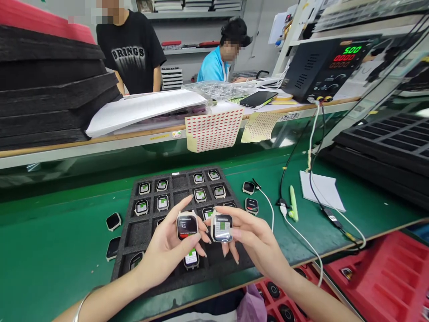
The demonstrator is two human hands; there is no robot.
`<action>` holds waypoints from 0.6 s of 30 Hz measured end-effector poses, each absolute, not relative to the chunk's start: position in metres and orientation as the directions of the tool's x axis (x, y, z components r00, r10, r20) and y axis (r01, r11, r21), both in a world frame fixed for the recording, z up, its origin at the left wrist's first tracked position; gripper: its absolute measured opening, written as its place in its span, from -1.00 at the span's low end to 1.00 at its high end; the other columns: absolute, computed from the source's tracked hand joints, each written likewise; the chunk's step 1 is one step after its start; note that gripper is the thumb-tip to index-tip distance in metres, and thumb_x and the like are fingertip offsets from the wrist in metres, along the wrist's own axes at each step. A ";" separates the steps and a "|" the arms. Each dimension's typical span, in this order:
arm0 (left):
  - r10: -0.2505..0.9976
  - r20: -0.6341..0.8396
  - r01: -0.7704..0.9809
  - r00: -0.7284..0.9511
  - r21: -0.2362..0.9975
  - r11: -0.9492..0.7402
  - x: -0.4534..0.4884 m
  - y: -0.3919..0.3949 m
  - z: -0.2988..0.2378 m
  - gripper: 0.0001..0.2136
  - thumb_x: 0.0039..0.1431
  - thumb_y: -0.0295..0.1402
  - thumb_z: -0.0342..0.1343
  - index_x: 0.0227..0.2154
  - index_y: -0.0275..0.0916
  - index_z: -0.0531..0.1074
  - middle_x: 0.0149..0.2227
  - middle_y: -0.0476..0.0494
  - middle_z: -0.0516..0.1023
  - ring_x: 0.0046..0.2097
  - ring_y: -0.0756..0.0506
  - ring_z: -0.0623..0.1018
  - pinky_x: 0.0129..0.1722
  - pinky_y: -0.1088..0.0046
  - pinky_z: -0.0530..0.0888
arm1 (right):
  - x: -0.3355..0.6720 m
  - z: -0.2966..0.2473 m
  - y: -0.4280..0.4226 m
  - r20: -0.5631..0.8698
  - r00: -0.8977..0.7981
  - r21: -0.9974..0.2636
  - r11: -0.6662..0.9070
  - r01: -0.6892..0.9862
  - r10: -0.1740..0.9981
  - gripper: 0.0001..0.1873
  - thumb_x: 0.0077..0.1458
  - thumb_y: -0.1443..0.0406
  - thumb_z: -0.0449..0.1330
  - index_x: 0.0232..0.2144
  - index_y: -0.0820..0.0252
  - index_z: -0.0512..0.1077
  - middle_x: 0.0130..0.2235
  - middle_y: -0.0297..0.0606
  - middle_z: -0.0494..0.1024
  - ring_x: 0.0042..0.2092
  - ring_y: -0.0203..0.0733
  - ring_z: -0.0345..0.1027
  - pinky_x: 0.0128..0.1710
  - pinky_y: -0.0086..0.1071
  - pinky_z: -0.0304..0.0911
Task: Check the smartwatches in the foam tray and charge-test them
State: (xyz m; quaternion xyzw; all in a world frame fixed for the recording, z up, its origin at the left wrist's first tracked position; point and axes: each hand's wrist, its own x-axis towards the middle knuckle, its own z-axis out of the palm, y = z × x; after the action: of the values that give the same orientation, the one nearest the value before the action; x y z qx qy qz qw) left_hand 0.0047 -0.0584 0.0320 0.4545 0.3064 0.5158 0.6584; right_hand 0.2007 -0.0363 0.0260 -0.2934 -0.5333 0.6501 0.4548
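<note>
Green bench [56, 250] free at left; cables [283, 209] cross right side.

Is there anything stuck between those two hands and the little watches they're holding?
No, nothing that I can see. The left hand touches the dark-screened watch directly, and the right hand touches the green-patched watch directly too. No gloves show.

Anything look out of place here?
Mildly odd: four watches lie loose on the table beside the tray, while others sit inside it. The watch in the left grip shows red on black; most tray screens show green.
</note>
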 end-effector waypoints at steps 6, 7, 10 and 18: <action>0.956 0.099 -0.369 0.277 0.929 0.011 0.002 -0.059 0.031 -0.55 0.18 -0.43 0.11 0.12 -0.17 0.19 -0.25 -0.14 0.45 -0.28 -0.07 0.49 -0.36 0.41 0.53 | 0.198 0.029 -0.040 0.062 -0.324 -0.988 0.013 -0.151 0.944 -0.71 0.16 0.18 0.20 -0.13 0.24 0.47 -0.42 -0.23 0.52 -0.64 -0.39 0.27 -0.73 -0.56 0.11; 0.958 0.092 -0.357 0.270 0.934 0.011 0.003 -0.059 0.031 -0.57 0.19 -0.41 0.10 0.11 -0.18 0.20 -0.26 -0.14 0.45 -0.28 -0.07 0.49 -0.39 0.42 0.53 | 0.198 0.029 -0.040 0.051 -0.331 -0.991 0.007 -0.134 0.942 -0.71 0.15 0.18 0.20 -0.14 0.23 0.47 -0.41 -0.23 0.52 -0.64 -0.40 0.27 -0.72 -0.56 0.11; 0.966 0.062 -0.323 0.249 0.946 0.022 0.005 -0.058 0.031 -0.63 0.21 -0.37 0.08 0.07 -0.19 0.23 -0.33 -0.11 0.44 -0.35 -0.06 0.48 -0.48 0.45 0.52 | 0.201 0.029 -0.041 0.057 -0.398 -0.989 -0.002 -0.146 0.916 -0.69 0.15 0.19 0.20 -0.09 0.21 0.46 -0.39 -0.23 0.51 -0.60 -0.36 0.31 -0.70 -0.55 0.15; 0.967 0.058 -0.378 0.248 0.925 0.041 0.003 -0.056 0.029 -0.48 0.11 -0.43 0.16 0.14 -0.18 0.18 -0.27 -0.13 0.45 -0.28 -0.10 0.50 -0.43 0.41 0.51 | 0.207 0.030 -0.043 0.074 -0.507 -0.979 -0.035 -0.201 0.859 -0.49 0.07 0.35 0.27 0.09 0.14 0.33 -0.26 -0.19 0.53 -0.37 -0.24 0.45 -0.57 -0.55 0.30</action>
State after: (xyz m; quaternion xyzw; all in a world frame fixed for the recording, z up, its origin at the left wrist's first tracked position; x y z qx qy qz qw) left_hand 0.0025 -0.0563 0.0291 0.4558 0.3229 0.5211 0.6453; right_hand 0.2069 -0.0432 0.0304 -0.2903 -0.5661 0.6581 0.4027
